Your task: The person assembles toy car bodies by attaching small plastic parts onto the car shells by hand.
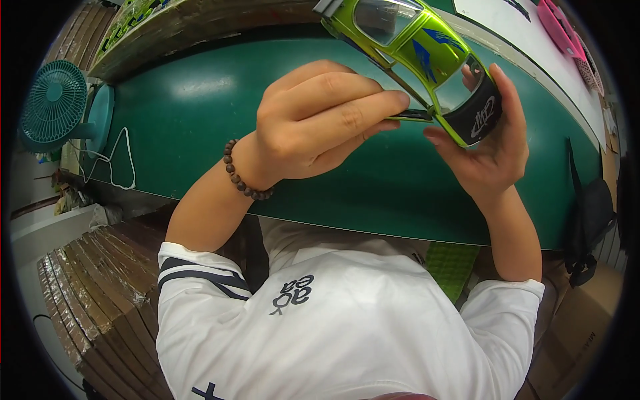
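A bright green toy car (407,50), with blue markings on its roof and a black end panel, is held up over the green tabletop. My right hand (493,157) grips it by the black end, thumb on one side and fingers on the other. My left hand (320,117) is closed at the car's side, pinching a narrow green-and-dark piece (415,115) that looks like a door swung out from the body. Part of that piece is hidden by my fingers. The car's far end reaches past the upper edge of the picture.
The green table (187,97) spreads beneath both hands. At the left stands a teal fan (53,100) with a white cable (127,160) beside it. Stacked brown cardboard (100,300) is at lower left. A pink basket (560,30) sits upper right, a black bag (592,213) hangs at right.
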Motion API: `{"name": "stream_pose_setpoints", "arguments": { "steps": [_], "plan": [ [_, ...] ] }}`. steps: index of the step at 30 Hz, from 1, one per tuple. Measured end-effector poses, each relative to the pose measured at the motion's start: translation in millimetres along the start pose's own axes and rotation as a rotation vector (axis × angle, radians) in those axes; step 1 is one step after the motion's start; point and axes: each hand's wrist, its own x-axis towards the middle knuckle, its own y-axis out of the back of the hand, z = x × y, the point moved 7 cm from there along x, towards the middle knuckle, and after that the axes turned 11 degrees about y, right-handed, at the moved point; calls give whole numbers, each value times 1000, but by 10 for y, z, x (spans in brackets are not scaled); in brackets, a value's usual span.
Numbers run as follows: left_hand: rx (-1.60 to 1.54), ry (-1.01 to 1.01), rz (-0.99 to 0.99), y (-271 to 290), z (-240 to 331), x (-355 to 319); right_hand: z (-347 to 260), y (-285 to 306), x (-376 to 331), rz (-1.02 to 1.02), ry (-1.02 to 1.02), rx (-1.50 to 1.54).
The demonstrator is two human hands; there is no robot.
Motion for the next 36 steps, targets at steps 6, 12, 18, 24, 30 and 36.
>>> {"name": "stream_pose_setpoints", "arguments": {
  "steps": [6,12,18,24,30,36],
  "plan": [
    [-181,123,-22,20,-41,-50,-22,-61,-30,122,-33,145],
    [-439,288,-5,-36,-148,-171,30,-217,-62,-51,-275,283],
    [-249,202,191,136,-87,-191,101,-585,-292,-14,-974,1337],
    [-274,407,338,171,-341,-226,-113,-731,-344,-125,-1262,1744],
    [-1052,660,16,-228,-500,-152,-152,-722,-374,-219,-1259,1810],
    [-1153,681,-151,-358,-423,-117,-28,-620,-425,-326,-1221,1745]
  ]
}}
